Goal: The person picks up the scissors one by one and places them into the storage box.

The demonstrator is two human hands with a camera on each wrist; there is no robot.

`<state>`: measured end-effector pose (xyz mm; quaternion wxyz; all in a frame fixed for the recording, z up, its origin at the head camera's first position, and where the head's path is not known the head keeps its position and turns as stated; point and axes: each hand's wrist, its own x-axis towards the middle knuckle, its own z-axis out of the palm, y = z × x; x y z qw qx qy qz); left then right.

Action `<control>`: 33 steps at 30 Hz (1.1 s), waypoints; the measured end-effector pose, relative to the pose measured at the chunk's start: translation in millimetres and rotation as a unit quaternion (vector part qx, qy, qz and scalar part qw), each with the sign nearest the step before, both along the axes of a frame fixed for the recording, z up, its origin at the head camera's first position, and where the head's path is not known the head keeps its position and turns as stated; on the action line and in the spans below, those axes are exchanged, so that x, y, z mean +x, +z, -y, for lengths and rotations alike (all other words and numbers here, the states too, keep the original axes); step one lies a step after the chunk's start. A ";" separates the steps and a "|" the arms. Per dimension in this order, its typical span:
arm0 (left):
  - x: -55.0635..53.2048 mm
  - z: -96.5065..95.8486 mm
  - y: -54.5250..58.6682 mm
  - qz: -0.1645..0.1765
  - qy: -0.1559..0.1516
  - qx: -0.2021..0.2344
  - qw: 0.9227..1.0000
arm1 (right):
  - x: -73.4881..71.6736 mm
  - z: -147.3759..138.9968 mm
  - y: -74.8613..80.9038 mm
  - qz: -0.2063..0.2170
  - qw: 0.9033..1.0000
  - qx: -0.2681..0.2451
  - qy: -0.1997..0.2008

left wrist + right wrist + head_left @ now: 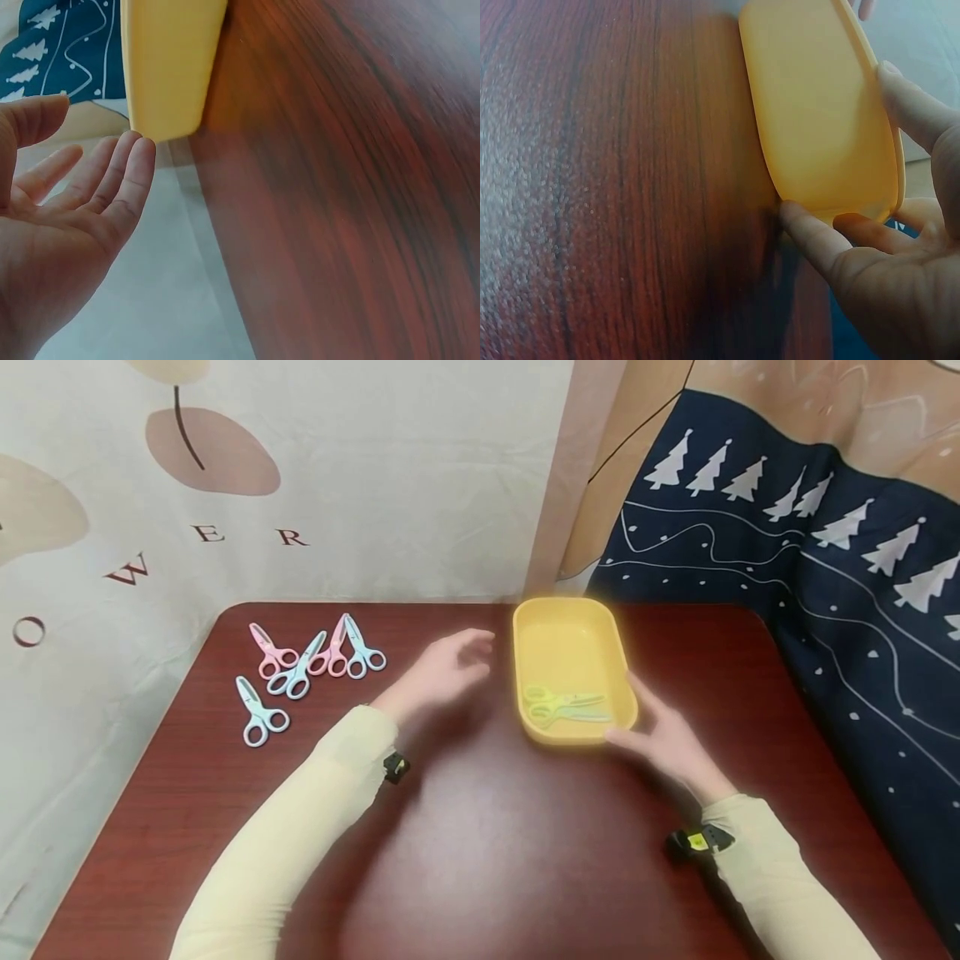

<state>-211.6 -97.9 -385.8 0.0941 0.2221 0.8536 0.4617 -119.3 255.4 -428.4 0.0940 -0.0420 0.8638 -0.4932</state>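
Observation:
A yellow tray (570, 647) sits towards the back of the table, right of centre. Two pairs of scissors (566, 700), tinted yellow-green, lie inside its near end. My right hand (671, 743) grips the tray's near right corner, thumb at the near side and fingers along the right side. In the right wrist view, thumb and fingertips touch the tray's outside (810, 97). My left hand (450, 670) holds nothing; its fingers are loosely bent, a short way left of the tray. Several pink and light blue scissors (298, 667) lie beyond it at the back left.
The table (480, 860) has a dark red wood-grain top. Behind it hangs a pale printed cloth (420, 485), and a navy cloth with white trees (712, 543) hangs at the right. Each wrist carries a small black camera band (697, 842).

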 end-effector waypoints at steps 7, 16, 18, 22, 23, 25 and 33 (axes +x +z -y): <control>-1.3 21.0 0.2 0.003 0.018 -0.025 1.000 | 0.2 0.7 -1.0 0.002 1.000 0.001 -0.001; -2.0 48.2 -3.2 0.014 0.049 -0.054 0.997 | 1.1 0.4 -0.3 0.009 1.000 -0.002 -0.004; -1.9 55.3 -3.8 0.019 0.054 -0.063 0.996 | 1.0 0.7 0.5 0.010 1.000 -0.004 -0.005; -1.8 68.9 -5.1 0.029 0.066 -0.075 0.995 | 1.3 1.5 2.2 0.005 1.000 -0.002 -0.005; -1.8 72.2 -5.6 0.031 0.069 -0.077 0.994 | 1.5 1.8 2.5 0.004 1.000 -0.003 -0.005; -2.0 78.1 -6.9 0.034 0.074 -0.080 0.993 | 1.8 2.0 2.7 0.001 1.000 -0.002 -0.004; -3.0 97.9 -13.1 0.029 0.111 -0.116 0.987 | 1.2 1.7 3.3 0.007 1.000 0.000 -0.007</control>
